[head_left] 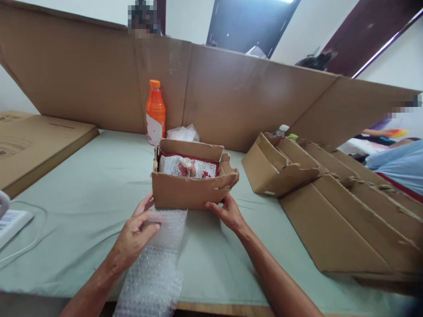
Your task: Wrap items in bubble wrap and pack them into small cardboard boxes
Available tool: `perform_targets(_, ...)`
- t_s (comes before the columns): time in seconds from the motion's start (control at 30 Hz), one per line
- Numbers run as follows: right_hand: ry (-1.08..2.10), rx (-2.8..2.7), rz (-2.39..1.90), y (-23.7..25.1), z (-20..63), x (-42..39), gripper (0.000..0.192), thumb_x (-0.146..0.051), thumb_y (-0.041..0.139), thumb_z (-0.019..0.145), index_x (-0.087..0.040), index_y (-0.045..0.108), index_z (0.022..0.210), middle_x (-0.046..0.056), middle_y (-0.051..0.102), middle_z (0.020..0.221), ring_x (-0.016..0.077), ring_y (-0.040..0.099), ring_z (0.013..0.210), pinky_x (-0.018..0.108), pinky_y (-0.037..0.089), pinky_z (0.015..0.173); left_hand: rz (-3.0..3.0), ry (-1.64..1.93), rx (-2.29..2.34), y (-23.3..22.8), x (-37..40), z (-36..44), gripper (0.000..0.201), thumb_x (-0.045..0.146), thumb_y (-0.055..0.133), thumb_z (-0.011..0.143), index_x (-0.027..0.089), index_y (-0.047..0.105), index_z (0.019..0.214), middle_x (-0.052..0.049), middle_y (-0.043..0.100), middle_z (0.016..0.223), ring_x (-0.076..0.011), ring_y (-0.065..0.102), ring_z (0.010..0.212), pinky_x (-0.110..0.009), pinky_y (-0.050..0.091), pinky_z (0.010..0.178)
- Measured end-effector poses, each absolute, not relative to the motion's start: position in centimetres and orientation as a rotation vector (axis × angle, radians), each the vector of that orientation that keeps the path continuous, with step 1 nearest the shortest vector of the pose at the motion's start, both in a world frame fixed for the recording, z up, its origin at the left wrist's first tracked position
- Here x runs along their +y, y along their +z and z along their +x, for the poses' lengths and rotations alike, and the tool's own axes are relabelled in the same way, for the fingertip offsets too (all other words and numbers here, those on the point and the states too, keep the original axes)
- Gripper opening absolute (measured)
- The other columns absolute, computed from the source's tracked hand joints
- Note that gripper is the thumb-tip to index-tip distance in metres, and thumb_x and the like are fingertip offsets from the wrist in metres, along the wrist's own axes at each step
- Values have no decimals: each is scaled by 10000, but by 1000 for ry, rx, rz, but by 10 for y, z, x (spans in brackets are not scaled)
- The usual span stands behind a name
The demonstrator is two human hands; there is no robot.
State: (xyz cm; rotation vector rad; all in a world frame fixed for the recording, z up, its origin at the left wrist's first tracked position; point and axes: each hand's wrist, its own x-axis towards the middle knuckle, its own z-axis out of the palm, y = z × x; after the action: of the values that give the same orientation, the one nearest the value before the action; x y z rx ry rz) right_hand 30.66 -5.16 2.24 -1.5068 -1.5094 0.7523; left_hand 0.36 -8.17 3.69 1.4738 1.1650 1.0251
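On the green surface [82,193], centre: both hands at a small open carton.

Left hand [134,237] lies on a strip of bubble wrap [155,264], thumb and fingers pinching its upper end, just in front of the cardboard box [191,189]. Right hand [228,211] touches the box's lower right front corner, fingers loosely curled against it, not closed round anything. Box holds a red-and-white patterned packet [187,167]. Orange bottle [155,112] stands behind the box; flattened cardboard [346,220] lies to the right.

Your one camera sits on your head, looking forward and down, close over the near edge of the desk [82,185].
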Motion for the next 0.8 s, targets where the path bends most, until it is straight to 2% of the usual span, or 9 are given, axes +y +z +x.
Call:
perform_targets(0.17, 761, -1476, -1509, 18, 297, -27, 592, -524, 730, 720, -163, 606, 1173, 114, 729, 1116, 254, 666, 939, 374, 543, 810, 1336, 1042, 1248, 38, -67, 3, 340, 448, 644, 739, 161, 750, 887, -138, 383, 1608, -373, 376, 1468, -496, 339, 1186)
perform_targets(0.27, 716, -1407, -1563, 13, 296, -43, 621, -464, 682, 772, -160, 565, 1301, 145, 703, 1191, 264, 679, 965, 395, 560, 789, 1290, 997, 1278, 38, -79, -6, 316, 427, 625, 766, 154, 748, 868, -144, 507, 1522, -354, 480, 1391, -462, 397, 1133)
perform_targets(0.4, 682, -1463, -1561, 21, 292, -97, 566, -415, 666, 842, -179, 573, 1348, 174, 668, 1290, 295, 673, 1100, 468, 549, 907, 1245, 942, 1228, 40, -104, -17, 265, 389, 623, 785, 172, 742, 879, -95, 752, 1119, -265, 668, 1081, -357, 512, 948)
perform_targets(0.47, 791, -1623, -1484, 34, 281, -124, 547, -396, 698, 852, -210, 583, 1353, 150, 663, 1321, 286, 659, 1149, 468, 536, 956, 1267, 934, 1227, 43, -113, -14, 274, 392, 618, 793, 172, 743, 897, -66, 757, 931, -231, 680, 922, -319, 530, 832)
perform_targets(0.57, 879, -1814, -1339, 54, 253, -152, 703, -379, 816, 773, -250, 548, 1409, 121, 631, 1387, 278, 630, 1205, 436, 524, 989, 1375, 861, 1189, 52, -124, -1, 269, 380, 574, 835, 174, 740, 885, -43, 724, 848, -194, 649, 794, -274, 505, 702)
perform_targets(0.6, 856, -1836, -1314, 59, 243, -157, 644, -362, 816, 781, -256, 583, 1371, 107, 667, 1335, 266, 650, 1161, 416, 527, 976, 1423, 832, 1167, 55, -128, 4, 260, 366, 558, 849, 178, 735, 882, -38, 715, 839, -184, 640, 777, -263, 495, 686)
perform_targets(0.7, 742, -1870, -1242, 72, 221, -162, 152, -245, 663, 911, -252, 730, 1047, 32, 770, 959, 192, 701, 869, 331, 536, 848, 1562, 811, 1118, 63, -136, 12, 242, 313, 574, 833, 201, 711, 997, -29, 718, 898, -183, 643, 833, -247, 494, 730)
perform_targets(0.73, 716, -1878, -1204, 76, 218, -162, 129, -207, 616, 933, -246, 736, 963, 14, 762, 865, 172, 690, 790, 305, 530, 799, 1598, 811, 1109, 64, -139, 12, 275, 296, 591, 816, 208, 696, 1054, -30, 723, 940, -189, 649, 872, -247, 497, 762)
perform_targets(0.8, 680, -1879, -1126, 88, 217, -163, 151, -179, 595, 940, -236, 733, 919, 7, 747, 809, 156, 679, 734, 275, 524, 739, 1648, 751, 1077, 61, -143, 8, 306, 270, 603, 799, 209, 681, 1089, -34, 726, 989, -199, 652, 912, -252, 496, 795)
